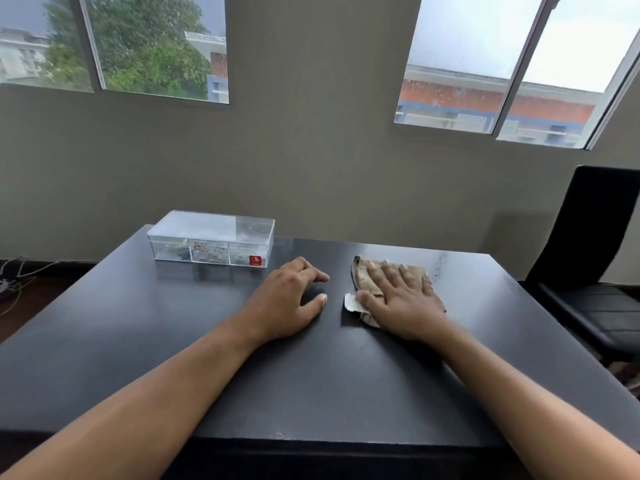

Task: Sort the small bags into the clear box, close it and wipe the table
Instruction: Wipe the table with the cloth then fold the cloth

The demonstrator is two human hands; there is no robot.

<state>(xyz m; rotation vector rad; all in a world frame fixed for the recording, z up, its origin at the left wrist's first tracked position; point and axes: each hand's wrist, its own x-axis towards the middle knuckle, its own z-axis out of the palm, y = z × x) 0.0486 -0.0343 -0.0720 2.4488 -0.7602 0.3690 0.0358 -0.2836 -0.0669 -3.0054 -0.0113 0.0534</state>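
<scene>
The clear box [211,240] stands at the far left of the dark table [173,323], lid on, with small bags dimly visible in its three compartments and a red label on its front right. A crumpled tan cloth [367,271] lies right of centre. My right hand [398,299] presses flat on the cloth, fingers spread. My left hand [291,299] rests on the bare table just left of the cloth, fingers loosely curled and holding nothing.
A black chair [588,258] stands at the table's right side. The wall with two windows runs directly behind the table. Cables lie on the floor at the far left [14,275]. Faint smears mark the tabletop beyond the cloth.
</scene>
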